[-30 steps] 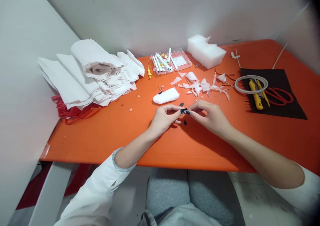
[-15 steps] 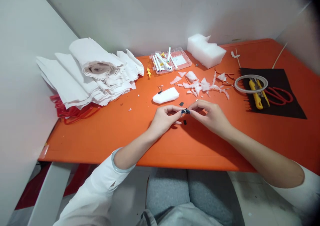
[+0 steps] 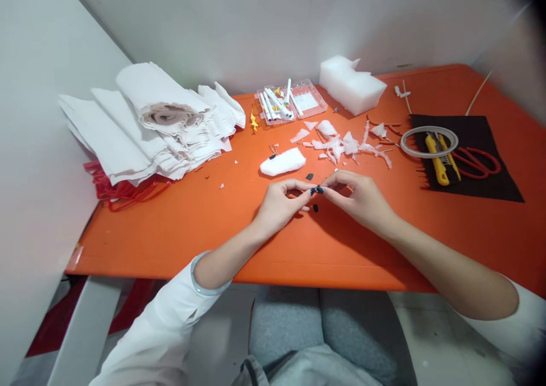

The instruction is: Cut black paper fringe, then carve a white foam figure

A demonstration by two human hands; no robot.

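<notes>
My left hand (image 3: 280, 204) and my right hand (image 3: 359, 198) meet over the orange table, fingertips almost touching. Both are closed in a pinch on a tiny black piece (image 3: 318, 187), mostly hidden by dark-painted nails. Just beyond the fingertips a small black scrap (image 3: 309, 177) lies on the table. Another black scrap (image 3: 315, 208) is below the fingers, nearer the front edge. A carved white foam piece (image 3: 283, 162) rests behind my left hand, with a small black bit and thin brown wires at its back edge.
White foam offcuts (image 3: 339, 146) lie scattered behind my hands, before a white foam block (image 3: 352, 87). A marker box (image 3: 313, 99) stands at the back. Right, black sheet (image 3: 490, 170), tape roll (image 3: 407, 147), yellow cutter (image 3: 440, 167) and red scissors (image 3: 471, 173); left, stacked white paper (image 3: 140, 141).
The fingertips have shifted slightly around the black piece, which shows a little differently between them. Both hands stay in nearly the same place, and the things on the table have not moved.
</notes>
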